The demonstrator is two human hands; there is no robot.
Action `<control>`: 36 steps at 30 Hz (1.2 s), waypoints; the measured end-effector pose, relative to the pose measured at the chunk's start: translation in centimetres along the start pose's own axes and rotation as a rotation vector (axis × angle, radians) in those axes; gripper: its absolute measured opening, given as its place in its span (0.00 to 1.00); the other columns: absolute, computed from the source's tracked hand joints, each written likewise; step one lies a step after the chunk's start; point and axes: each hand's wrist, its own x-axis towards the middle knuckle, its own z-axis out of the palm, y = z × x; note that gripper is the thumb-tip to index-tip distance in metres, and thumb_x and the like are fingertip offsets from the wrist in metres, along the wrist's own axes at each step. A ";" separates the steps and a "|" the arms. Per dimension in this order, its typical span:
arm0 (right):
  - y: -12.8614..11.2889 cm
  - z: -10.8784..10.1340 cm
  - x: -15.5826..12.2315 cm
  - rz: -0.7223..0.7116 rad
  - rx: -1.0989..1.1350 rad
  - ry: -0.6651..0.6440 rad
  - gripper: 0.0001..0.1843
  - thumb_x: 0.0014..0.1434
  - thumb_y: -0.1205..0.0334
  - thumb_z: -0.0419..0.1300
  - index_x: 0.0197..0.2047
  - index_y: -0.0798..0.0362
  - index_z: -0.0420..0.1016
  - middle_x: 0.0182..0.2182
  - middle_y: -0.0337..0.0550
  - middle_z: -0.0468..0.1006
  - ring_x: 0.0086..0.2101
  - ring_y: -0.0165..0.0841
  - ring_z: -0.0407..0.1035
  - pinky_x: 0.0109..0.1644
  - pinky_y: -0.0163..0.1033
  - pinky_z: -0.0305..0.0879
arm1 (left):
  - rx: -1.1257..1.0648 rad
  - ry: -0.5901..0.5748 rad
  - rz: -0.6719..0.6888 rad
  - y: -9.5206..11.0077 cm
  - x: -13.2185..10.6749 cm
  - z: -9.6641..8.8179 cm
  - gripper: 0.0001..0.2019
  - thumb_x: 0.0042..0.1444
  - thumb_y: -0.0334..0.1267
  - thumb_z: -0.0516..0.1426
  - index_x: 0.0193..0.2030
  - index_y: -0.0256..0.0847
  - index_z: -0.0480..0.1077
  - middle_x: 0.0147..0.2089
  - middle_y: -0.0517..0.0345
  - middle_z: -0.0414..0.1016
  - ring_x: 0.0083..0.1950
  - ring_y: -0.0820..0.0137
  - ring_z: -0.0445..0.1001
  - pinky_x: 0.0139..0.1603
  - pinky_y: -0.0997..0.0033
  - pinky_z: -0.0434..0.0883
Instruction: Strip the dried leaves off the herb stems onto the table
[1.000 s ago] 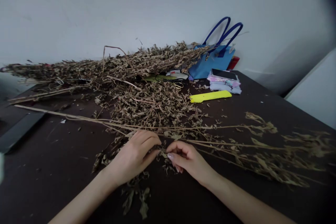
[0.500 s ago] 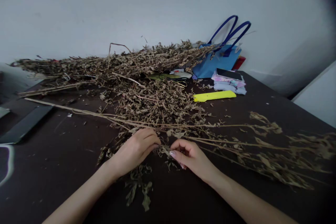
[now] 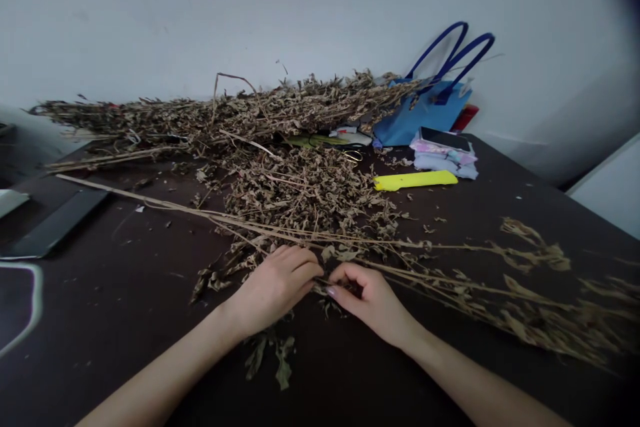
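A long dried plant stem [image 3: 210, 215] lies across the dark table [image 3: 125, 293], its leafy end reaching the right edge. My left hand [image 3: 275, 287] pinches the stem from the left, fingers closed. My right hand [image 3: 370, 297] pinches the same stem just to the right, fingertips nearly touching the left ones. Behind both hands sits a heap of stripped dry leaves [image 3: 305, 190]. A few loose leaves [image 3: 273, 357] lie under my left wrist.
A big bundle of dried stalks [image 3: 210, 117] runs along the wall. A blue bag [image 3: 425, 113], a phone on folded cloths [image 3: 443, 150], a yellow flat object [image 3: 415, 180] and scissors [image 3: 350, 155] sit at the back right. A dark flat board [image 3: 55, 227] lies at left.
Both hands stay pinched on the stem, close together. The view has drifted slightly, so the scene sits a little more to the right.
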 end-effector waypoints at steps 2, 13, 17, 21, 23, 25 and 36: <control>0.0 0.1 0.0 0.004 -0.001 0.000 0.04 0.55 0.61 0.57 0.31 0.52 0.70 0.25 0.36 0.68 0.27 0.30 0.61 0.32 0.35 0.58 | 0.022 -0.008 0.013 0.1 0.1 0.2 0.06 0.59 0.29 0.50 0.41 0.38 0.66 0.40 0.54 0.70 0.43 0.68 0.69 0.44 0.66 0.67; 0.0 0.1 -0.1 -0.002 0.046 -0.006 0.05 0.55 0.60 0.56 0.31 0.52 0.69 0.25 0.37 0.68 0.26 0.29 0.60 0.31 0.34 0.58 | 0.029 0.054 0.034 0.2 -0.1 0.8 0.08 0.62 0.31 0.47 0.37 0.36 0.66 0.37 0.54 0.68 0.39 0.70 0.67 0.39 0.71 0.67; 0.1 0.1 0.0 -0.013 0.041 -0.007 0.05 0.55 0.61 0.57 0.30 0.52 0.69 0.24 0.36 0.67 0.26 0.29 0.60 0.31 0.34 0.57 | 0.030 0.044 0.043 0.1 -0.2 1.1 0.08 0.62 0.30 0.47 0.37 0.36 0.66 0.37 0.53 0.67 0.39 0.69 0.67 0.39 0.70 0.67; 0.3 0.1 0.0 -0.010 0.052 -0.014 0.06 0.56 0.61 0.56 0.30 0.52 0.69 0.24 0.36 0.67 0.26 0.29 0.60 0.31 0.34 0.57 | 0.025 0.067 0.041 0.1 -0.2 1.5 0.07 0.62 0.30 0.47 0.39 0.35 0.65 0.38 0.52 0.67 0.41 0.68 0.66 0.41 0.69 0.67; 0.3 0.1 0.0 -0.004 0.061 -0.019 0.06 0.56 0.60 0.56 0.31 0.53 0.69 0.24 0.36 0.67 0.26 0.29 0.60 0.31 0.34 0.57 | 0.022 0.062 0.048 0.1 -0.2 1.6 0.06 0.62 0.29 0.47 0.41 0.35 0.65 0.38 0.52 0.67 0.41 0.68 0.66 0.41 0.68 0.67; 0.3 0.1 0.0 -0.005 0.062 -0.021 0.06 0.56 0.60 0.56 0.31 0.53 0.69 0.24 0.36 0.67 0.26 0.29 0.60 0.31 0.34 0.57 | 0.019 0.062 0.056 0.0 -0.2 1.6 0.06 0.61 0.29 0.48 0.42 0.35 0.64 0.38 0.52 0.67 0.41 0.67 0.66 0.41 0.68 0.67; 0.3 0.1 0.1 -0.003 0.057 -0.037 0.05 0.57 0.63 0.56 0.30 0.54 0.68 0.23 0.35 0.65 0.26 0.27 0.59 0.30 0.32 0.57 | 0.075 0.073 0.125 -0.4 -0.5 1.8 0.06 0.62 0.29 0.47 0.38 0.36 0.64 0.37 0.54 0.65 0.38 0.70 0.63 0.39 0.72 0.65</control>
